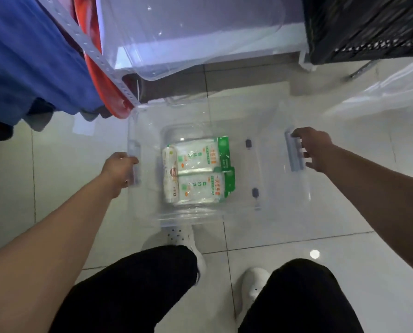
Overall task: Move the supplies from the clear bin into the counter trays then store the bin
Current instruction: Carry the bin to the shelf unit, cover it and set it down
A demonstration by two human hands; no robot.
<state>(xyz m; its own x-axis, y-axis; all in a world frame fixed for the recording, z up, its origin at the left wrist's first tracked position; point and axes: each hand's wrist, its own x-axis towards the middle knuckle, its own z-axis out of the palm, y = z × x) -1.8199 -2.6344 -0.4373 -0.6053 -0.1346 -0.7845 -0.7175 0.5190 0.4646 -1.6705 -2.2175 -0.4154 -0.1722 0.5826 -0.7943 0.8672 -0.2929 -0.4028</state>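
Note:
A clear plastic bin hangs above the tiled floor in front of my legs. Inside it lie two green-and-white supply packs side by side, with a white pack with red print against their left side. My left hand grips the bin's left handle, fingers curled round the rim. My right hand grips the grey right handle, fingers wrapped over it.
A shelf rack stands ahead with another clear container on its low shelf. A black mesh crate sits at the upper right. An orange tub and blue cloth hang at the left. My white shoes stand on glossy floor tiles.

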